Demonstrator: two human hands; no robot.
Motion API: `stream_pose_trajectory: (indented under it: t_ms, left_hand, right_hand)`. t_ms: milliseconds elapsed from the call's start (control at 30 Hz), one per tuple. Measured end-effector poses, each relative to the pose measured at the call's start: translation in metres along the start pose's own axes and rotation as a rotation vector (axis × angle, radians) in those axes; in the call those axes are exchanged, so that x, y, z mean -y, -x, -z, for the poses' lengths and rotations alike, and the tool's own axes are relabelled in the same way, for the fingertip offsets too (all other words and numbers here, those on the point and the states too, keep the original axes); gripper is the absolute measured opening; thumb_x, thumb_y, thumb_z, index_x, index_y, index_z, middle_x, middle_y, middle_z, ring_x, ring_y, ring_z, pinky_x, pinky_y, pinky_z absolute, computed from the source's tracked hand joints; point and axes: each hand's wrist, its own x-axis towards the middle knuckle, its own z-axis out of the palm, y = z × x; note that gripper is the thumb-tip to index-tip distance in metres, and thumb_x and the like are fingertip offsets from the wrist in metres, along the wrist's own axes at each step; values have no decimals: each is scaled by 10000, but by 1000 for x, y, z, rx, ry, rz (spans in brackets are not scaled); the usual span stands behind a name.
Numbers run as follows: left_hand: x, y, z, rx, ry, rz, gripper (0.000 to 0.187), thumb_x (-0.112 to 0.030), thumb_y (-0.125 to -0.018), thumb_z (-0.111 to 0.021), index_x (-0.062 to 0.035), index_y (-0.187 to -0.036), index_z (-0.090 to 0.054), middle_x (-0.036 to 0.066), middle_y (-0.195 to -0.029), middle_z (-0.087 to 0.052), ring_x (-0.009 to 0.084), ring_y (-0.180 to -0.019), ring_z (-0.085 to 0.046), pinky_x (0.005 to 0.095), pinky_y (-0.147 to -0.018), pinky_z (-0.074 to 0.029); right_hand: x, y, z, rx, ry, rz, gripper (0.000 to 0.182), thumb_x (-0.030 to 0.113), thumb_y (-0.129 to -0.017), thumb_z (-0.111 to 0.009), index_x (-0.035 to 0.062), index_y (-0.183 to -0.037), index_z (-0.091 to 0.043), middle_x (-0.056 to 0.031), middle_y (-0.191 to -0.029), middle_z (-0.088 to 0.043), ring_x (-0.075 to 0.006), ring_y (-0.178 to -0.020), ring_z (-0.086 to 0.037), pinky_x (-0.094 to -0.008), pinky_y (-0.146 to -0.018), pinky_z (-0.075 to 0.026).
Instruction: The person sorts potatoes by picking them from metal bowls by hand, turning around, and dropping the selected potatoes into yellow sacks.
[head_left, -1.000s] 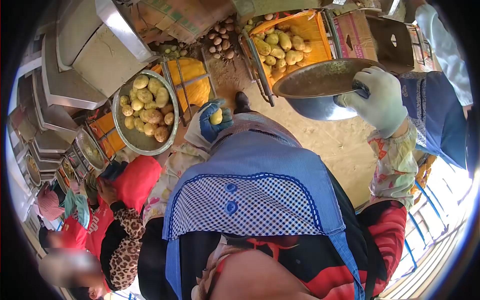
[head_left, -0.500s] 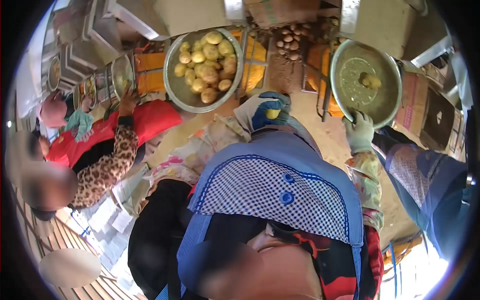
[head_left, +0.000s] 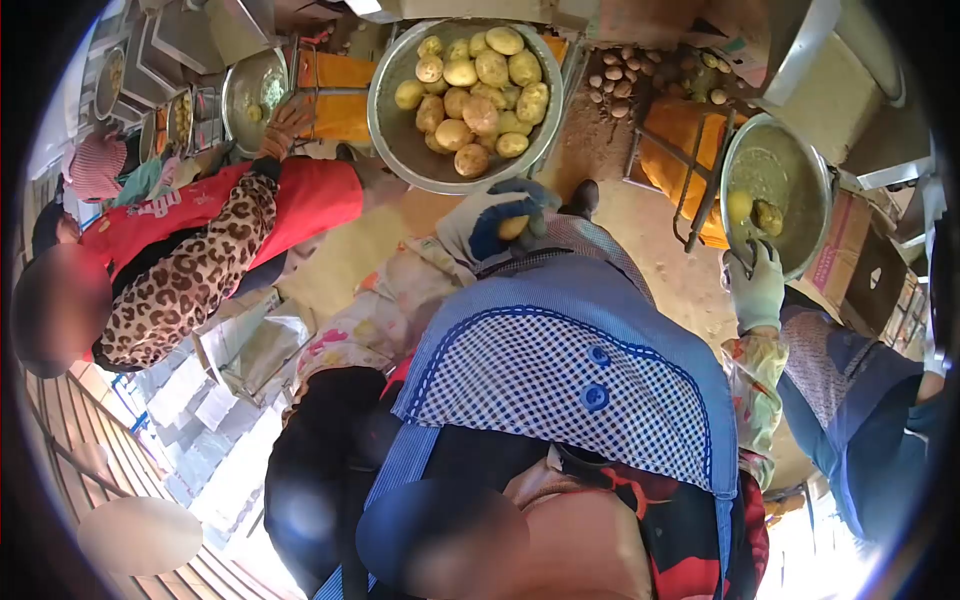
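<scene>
From my remote view, the left grip [head_left: 490,215] is closed around a potato [head_left: 512,228], with the heaped basin [head_left: 388,150] just beyond it. The right grip [head_left: 757,290] has its fingers partly bent at the near rim of a second basin [head_left: 785,160], though I cannot tell whether they clasp the metal; two potatoes [head_left: 769,217] lie inside, just past the fingertips. Forward between the grips, I see a metal frame [head_left: 712,172] and orange sacking [head_left: 675,160] partly obstructing the space, with a co-worker [head_left: 865,400] near the right grip's outer side.
</scene>
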Motion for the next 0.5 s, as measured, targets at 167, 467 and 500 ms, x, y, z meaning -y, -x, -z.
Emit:
stream_pose_trajectory:
  t_ms: [167,467,500]
  left_hand:
    - [-30,25,65,-266,-327,-204,208,-3,-806,-595,23,-1011,-617,117,-924,-634,201,-796,-639,305,-682,-525]
    - [-52,52,118,-313,-413,-137,228,-115,-886,-531,32,-1055,-575,129,-887,-618,214,-714,-627,339,-635,-515]
    - [-50,52,118,-306,-181,-50,224,-133,-948,-470,33,-1063,-565,124,-845,-614,217,-689,-618,352,-596,-509]
  right_hand:
    - [62,-1,-2,123,-45,114,375,282,-778,-656,-15,-1003,-617,-217,-924,-612,-383,-870,-597,-441,-733,-455]
    - [210,-23,-43,185,-192,334,403,327,-811,-622,84,-1127,-561,-161,-1109,-575,-366,-941,-606,-447,-797,-488]
    - [226,-27,-53,152,-192,370,397,314,-812,-617,84,-1129,-551,-162,-1110,-570,-367,-936,-608,-451,-789,-490]
